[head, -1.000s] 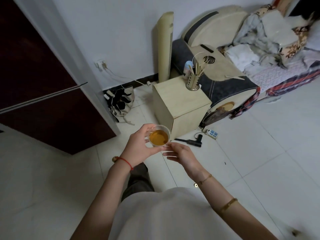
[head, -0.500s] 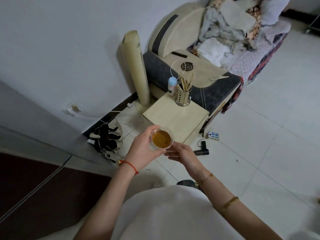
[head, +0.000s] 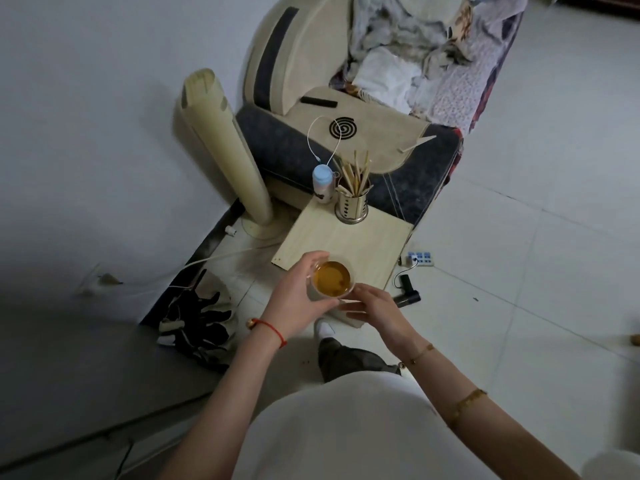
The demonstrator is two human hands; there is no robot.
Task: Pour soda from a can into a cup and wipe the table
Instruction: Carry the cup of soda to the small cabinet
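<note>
A small clear cup [head: 332,279] full of amber soda is held in the air above the near edge of the low wooden table [head: 349,242]. My left hand [head: 298,303] grips the cup from the left, fingers curled round its side. My right hand [head: 375,311] touches the cup's lower right side with fairly straight fingers. No soda can and no wiping cloth are in view.
On the table's far end stand a metal holder [head: 351,206] of chopsticks and a blue-capped bottle [head: 322,183]. A tower fan [head: 225,150] stands left, a sofa [head: 363,109] behind. A power strip [head: 419,258], a black tool [head: 407,291] and a black-and-white bag [head: 199,323] lie on the tiled floor.
The view has swung and closed in on the table. The cup and both hands now hover over its near edge; the grip looks unchanged.
</note>
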